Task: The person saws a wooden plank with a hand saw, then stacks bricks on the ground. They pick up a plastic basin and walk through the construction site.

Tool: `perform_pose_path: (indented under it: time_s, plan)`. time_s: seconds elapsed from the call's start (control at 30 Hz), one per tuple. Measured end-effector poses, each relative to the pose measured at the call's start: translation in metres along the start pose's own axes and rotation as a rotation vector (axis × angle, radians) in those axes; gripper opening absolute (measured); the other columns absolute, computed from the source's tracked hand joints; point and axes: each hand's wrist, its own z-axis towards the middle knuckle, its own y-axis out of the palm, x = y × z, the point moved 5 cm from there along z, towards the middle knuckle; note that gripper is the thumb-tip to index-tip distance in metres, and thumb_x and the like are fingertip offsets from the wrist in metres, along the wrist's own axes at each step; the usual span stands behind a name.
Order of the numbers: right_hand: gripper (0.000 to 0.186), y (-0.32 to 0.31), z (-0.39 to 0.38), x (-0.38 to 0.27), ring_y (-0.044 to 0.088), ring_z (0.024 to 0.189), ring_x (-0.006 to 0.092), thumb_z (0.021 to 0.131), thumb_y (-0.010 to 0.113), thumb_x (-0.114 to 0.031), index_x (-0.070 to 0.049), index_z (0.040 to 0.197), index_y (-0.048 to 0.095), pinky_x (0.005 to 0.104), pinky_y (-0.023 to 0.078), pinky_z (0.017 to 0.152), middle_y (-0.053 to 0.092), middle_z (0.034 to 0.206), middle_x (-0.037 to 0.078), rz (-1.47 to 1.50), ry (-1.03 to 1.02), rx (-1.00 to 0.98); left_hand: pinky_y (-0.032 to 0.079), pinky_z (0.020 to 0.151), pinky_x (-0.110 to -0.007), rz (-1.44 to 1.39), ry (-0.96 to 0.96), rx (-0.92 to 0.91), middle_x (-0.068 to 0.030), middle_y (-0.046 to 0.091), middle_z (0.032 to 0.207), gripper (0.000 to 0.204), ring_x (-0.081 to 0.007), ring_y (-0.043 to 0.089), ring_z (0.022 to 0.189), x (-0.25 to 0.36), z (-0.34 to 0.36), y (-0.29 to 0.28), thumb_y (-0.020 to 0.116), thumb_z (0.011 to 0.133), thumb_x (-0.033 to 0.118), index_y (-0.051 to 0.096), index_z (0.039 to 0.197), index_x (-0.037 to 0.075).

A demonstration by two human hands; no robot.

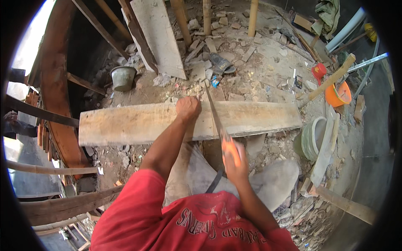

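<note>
the board (134,121) is pale wood, matt, stained and rough-looking. crossing its far and near edges, the saw blade (213,111) is dull grey metal; its handle (229,149), off the near edge, looks like smooth orange plastic. beyond the right end, the bucket (333,99) is orange plastic, fairly glossy, and the bamboo pole (328,83) smooth. the shirt (130,205) is soft, matt red cloth.

At the centre, an orange saw handle (229,149) and a pale tan plank (130,122) streaked brown; bottom, a red shirt (134,209) with dark lettering; upper right, an orange bucket (332,97).
</note>
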Motion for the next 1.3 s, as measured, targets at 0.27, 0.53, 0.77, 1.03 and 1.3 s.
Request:
perform_pose_path:
  time_s: [0.27,0.53,0.77,1.03,1.3]
  plan:
    - [0.033,0.048,0.092,0.044,0.071,0.089,0.0254,0.102,0.062,-0.022,-0.002,0.128,0.061,0.0403,0.054,0.08,0.072,0.103,0.014,0.159,0.16,0.112,0.046,0.101,-0.051,0.072,-0.005,-0.126,-0.0259,0.072,0.113,0.057,-0.043,0.067,0.109,-0.004,-0.006,0.015,0.038,0.105,0.045,0.075,0.111,0.002]
    - [0.027,0.051,0.068,0.059,0.062,0.068,0.0116,0.101,0.061,-0.021,-0.002,0.12,0.063,0.0292,0.052,0.066,0.07,0.098,0.008,0.613,0.182,0.244,0.033,0.115,-0.059,0.121,0.429,-0.191,-0.0241,0.033,0.163,0.078,-0.0409,0.031,0.151,0.001,-0.064,-0.004,0.054,0.097,0.059,0.043,0.151,0.004]
    - [0.031,0.049,0.093,0.058,0.064,0.076,0.013,0.099,0.062,-0.025,-0.003,0.121,0.064,0.0287,0.053,0.062,0.07,0.102,0.007,0.247,0.295,0.101,0.036,0.119,-0.048,0.074,0.085,-0.497,-0.0244,0.056,0.147,0.096,-0.0409,0.047,0.142,-0.055,0.003,0.013,0.052,0.089,0.081,0.059,0.14,0.0]
    - [0.034,0.003,0.057,-0.007,0.057,0.068,0.008,0.102,0.062,-0.019,-0.001,0.131,0.058,0.025,0.05,0.061,0.066,0.096,0.005,0.458,0.281,0.156,0.057,0.088,-0.046,0.282,0.207,-0.417,-0.0196,0.074,0.111,0.086,-0.0354,0.073,0.103,0.003,0.025,-0.05,0.064,0.076,0.086,0.078,0.105,0.006]
    - [0.04,-0.051,0.008,-0.046,0.054,0.067,0.0046,0.104,0.059,-0.015,-0.001,0.14,0.051,0.0217,0.044,0.056,0.067,0.102,0.007,0.473,0.198,0.103,0.054,0.086,-0.047,0.232,0.387,-0.009,-0.0158,0.072,0.113,0.072,-0.0346,0.071,0.102,0.058,-0.045,-0.104,0.075,0.078,0.067,0.069,0.119,0.007]
